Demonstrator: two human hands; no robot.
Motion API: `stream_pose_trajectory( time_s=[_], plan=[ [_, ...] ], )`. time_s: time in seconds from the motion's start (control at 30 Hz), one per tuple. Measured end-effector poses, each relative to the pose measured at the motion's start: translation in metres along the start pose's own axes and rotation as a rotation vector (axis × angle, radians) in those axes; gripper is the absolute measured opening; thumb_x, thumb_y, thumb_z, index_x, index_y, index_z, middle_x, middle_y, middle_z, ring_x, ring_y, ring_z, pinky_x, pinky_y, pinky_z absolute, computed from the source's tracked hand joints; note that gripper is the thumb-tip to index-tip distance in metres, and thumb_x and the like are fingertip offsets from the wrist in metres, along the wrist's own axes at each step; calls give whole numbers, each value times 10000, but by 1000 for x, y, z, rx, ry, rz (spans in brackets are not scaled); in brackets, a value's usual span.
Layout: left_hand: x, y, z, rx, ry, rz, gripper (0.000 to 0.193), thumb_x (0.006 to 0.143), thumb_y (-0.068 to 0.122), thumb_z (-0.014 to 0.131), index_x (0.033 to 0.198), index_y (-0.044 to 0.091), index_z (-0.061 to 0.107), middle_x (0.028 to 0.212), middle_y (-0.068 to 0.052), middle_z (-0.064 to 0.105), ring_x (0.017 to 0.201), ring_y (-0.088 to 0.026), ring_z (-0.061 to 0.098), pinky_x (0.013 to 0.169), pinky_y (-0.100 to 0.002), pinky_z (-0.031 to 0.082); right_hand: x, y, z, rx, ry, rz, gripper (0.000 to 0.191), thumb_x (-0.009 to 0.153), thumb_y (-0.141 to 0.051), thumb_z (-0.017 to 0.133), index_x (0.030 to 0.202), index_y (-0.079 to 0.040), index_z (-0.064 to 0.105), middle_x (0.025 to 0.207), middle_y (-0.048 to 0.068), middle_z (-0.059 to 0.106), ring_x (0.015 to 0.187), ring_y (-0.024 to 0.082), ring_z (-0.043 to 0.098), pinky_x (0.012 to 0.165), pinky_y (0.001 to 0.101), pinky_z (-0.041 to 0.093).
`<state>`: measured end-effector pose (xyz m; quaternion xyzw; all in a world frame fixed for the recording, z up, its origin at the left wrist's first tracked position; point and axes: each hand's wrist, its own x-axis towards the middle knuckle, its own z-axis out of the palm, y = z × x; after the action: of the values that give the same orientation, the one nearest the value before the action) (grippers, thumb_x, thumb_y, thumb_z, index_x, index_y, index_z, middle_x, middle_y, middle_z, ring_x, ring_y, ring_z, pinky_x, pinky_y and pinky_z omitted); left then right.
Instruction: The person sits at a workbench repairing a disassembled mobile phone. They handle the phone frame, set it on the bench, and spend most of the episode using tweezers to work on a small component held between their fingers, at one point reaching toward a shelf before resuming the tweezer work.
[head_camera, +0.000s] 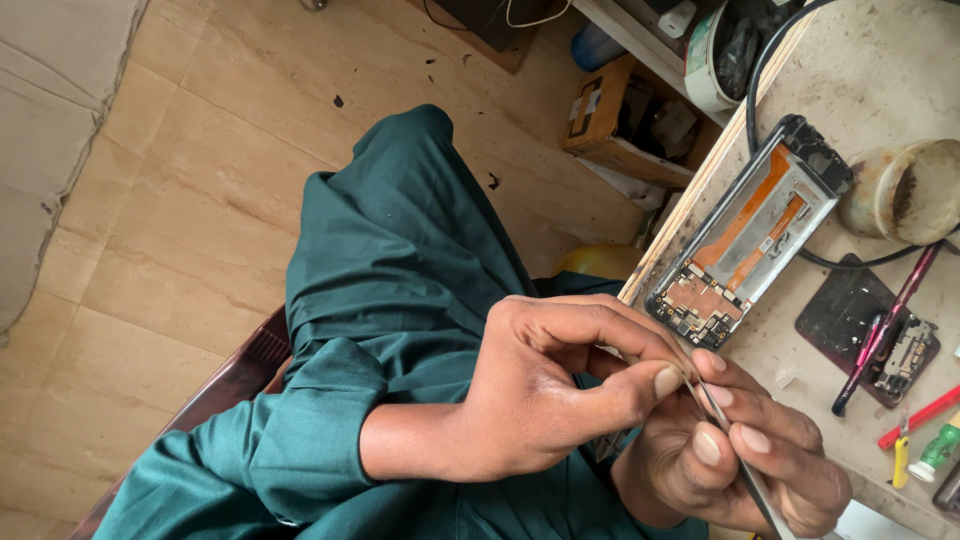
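My left hand (540, 390), reaching out of a dark green sleeve, pinches its thumb and forefinger together on something too small to make out. It meets my right hand (745, 455), which grips a thin metal tool (762, 497) like tweezers, whose tip sits at the left thumb. Both hands hover over my lap, just off the workbench edge. An opened phone (750, 235) with its back removed, showing orange flex cables and a circuit board, lies on the bench (880, 70) just above my hands.
A dark mat (835, 310) holds a small circuit part and a red-handled tool (890, 320). A dirty round container (915, 190), a black cable (760, 80), a green-tipped tool (940, 450) and a cardboard box (610, 120) on the tiled floor are nearby.
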<state>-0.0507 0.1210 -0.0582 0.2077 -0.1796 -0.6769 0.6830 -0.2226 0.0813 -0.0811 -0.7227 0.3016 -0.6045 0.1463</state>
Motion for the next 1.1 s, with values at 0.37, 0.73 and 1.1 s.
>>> stream_pose_trajectory(
  time_s=[0.37,0.73,1.1],
  plan=[
    [-1,-1,1,8,3,-1,96,1055,-18,686,1097,-93,729,1104,-131,728,956,-92,701,856,-206,596,3,4,-15,-177,-89,-81,226,1041,-128,537,1072,51,403,965,209,686,932,296,756,784,260,634],
    [-2,-2,1,21,6,6,97,1054,-18,690,1106,-89,730,1109,-131,719,970,-94,695,869,-207,593,6,11,-4,-139,-39,-204,204,1065,-138,491,1080,36,385,989,197,670,921,294,759,797,300,656],
    [-3,-2,3,2,16,-1,94,1043,-18,690,1092,-90,726,1117,-133,719,971,-98,697,873,-213,597,-2,9,-7,-120,-17,-128,224,1095,-156,507,1116,26,378,1011,161,690,961,258,769,824,279,667]
  ],
)
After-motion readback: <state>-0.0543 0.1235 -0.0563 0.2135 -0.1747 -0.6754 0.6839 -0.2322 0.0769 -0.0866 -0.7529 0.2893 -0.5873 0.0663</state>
